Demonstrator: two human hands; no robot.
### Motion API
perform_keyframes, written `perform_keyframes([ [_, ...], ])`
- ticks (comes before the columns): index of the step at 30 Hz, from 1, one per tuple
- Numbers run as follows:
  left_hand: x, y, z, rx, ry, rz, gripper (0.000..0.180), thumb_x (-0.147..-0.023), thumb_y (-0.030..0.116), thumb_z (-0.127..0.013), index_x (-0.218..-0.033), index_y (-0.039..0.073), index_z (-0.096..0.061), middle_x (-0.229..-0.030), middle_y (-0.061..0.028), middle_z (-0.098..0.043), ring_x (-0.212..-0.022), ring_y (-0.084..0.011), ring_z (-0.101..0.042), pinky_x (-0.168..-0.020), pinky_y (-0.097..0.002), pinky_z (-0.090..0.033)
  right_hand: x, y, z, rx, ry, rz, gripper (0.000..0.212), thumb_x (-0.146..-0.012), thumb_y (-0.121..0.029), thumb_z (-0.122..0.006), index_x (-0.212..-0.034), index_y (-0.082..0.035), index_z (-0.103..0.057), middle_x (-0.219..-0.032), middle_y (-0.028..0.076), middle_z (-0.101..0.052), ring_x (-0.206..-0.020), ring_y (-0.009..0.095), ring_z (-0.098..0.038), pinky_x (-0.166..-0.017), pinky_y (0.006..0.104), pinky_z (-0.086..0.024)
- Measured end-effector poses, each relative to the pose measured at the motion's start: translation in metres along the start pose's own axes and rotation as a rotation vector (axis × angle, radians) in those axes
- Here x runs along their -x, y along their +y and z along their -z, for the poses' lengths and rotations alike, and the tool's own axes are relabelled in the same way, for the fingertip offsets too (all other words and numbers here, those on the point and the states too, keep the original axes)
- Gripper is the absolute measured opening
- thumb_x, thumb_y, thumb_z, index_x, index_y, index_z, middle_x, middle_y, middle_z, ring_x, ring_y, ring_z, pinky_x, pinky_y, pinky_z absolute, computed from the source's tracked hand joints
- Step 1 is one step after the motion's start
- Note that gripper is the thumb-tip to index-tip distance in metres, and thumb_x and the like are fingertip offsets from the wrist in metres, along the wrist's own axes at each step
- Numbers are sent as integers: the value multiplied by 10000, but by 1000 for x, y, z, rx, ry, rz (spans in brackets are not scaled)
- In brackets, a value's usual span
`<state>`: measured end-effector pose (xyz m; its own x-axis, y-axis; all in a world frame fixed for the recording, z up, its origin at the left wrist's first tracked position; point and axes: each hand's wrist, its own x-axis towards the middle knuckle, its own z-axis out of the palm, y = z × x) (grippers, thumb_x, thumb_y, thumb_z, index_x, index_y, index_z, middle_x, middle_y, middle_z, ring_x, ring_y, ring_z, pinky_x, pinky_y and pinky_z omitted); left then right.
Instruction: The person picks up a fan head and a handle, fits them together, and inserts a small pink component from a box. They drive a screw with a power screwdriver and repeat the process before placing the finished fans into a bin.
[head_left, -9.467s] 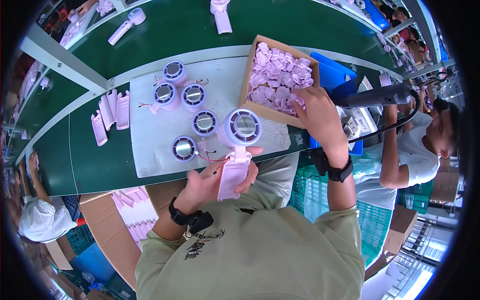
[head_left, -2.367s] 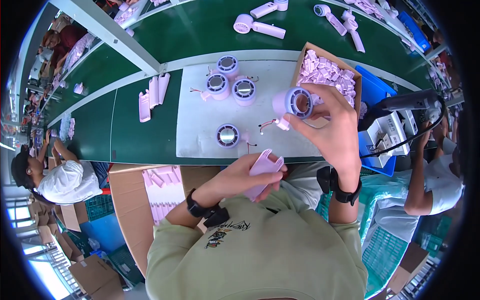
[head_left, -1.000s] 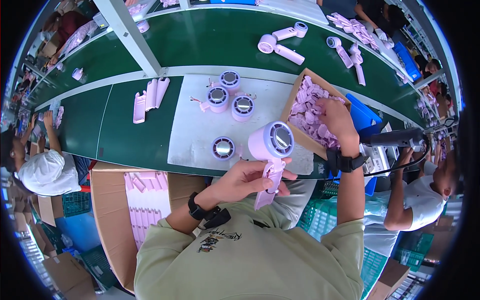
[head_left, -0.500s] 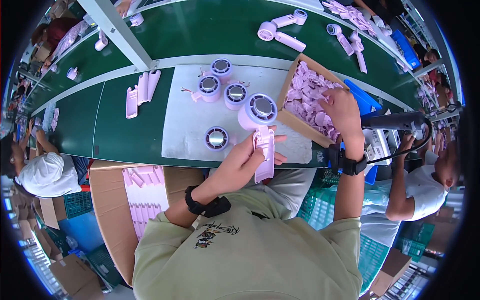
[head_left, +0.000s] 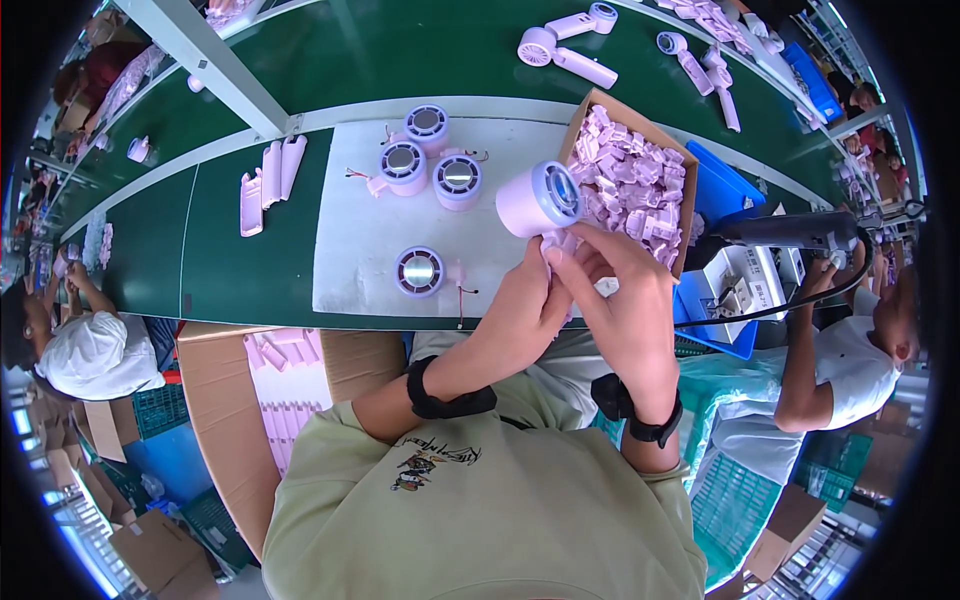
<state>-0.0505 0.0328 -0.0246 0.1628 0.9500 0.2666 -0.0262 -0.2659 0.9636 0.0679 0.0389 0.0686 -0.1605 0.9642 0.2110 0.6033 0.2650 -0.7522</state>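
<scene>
A pink handheld fan [head_left: 535, 200] with a lavender ring is tilted to the right above the white mat. My left hand [head_left: 525, 295] is closed around its handle, which is mostly hidden. My right hand [head_left: 632, 300] is beside it, with bent fingers closed on a small pink plastic piece [head_left: 563, 241] against the fan's neck. My fingers cover most of that piece. Three fan heads [head_left: 458, 181] stand grouped on the mat, some with short wires showing. Nearer me is another fan head [head_left: 419, 271] with a wire at its right.
An open carton of small pink parts [head_left: 635, 185] stands right of the mat [head_left: 350, 240]. Beyond it are a blue bin [head_left: 722, 180] and a black tool [head_left: 790, 232] with a cable. Pink handle shells [head_left: 270, 180] lie left. A carton [head_left: 225, 410] stands below the bench; co-workers sit both sides.
My right hand has left the carton of pink parts and come to the fan's neck. The fan has tilted to the right, and my left hand has turned with it.
</scene>
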Motion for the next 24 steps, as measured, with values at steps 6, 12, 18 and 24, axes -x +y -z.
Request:
perform_keyframes([
  [6, -1, 20, 17, -14, -98, 144, 361, -948, 78, -468, -1266, -41, -344, -809, -131, -617, -604, -187, -600, -551, -324, -467, 16, 19, -11, -415, 11, -192, 355, -835, -76, -723, -1160, 43, -642, -1010, 127, -660, -838, 141, -635, -764, 262, -511],
  [12, 15, 19, 17, 306, -152, 152, 317, -973, 125, -493, -1240, -32, -426, -776, -43, -586, -650, -97, -561, -562, -268, -443, 37, 13, -15, -49, 136, -95, 297, -863, -29, -682, -1154, 27, -659, -1131, 105, -613, -946, 135, -595, -823, 268, -488],
  [18, 14, 25, 19, 402, -203, 138, 309, -1004, 166, -478, -1261, -4, -470, -886, -18, -586, -734, -53, -534, -628, -216, -429, 52, 27, -27, -223, 240, 61, 296, -873, 6, -647, -1168, 15, -642, -1074, 92, -619, -927, 158, -600, -805, 282, -485],
  [24, 23, 48, 22, 454, -196, 292, 302, -1015, 181, -462, -1258, 3, -477, -981, -44, -570, -730, -25, -539, -637, -192, -432, 54, 1, -59, -956, 536, -117, 212, -925, -17, -568, -1135, 10, -564, -989, 119, -647, -809, 169, -639, -698, 285, -517],
])
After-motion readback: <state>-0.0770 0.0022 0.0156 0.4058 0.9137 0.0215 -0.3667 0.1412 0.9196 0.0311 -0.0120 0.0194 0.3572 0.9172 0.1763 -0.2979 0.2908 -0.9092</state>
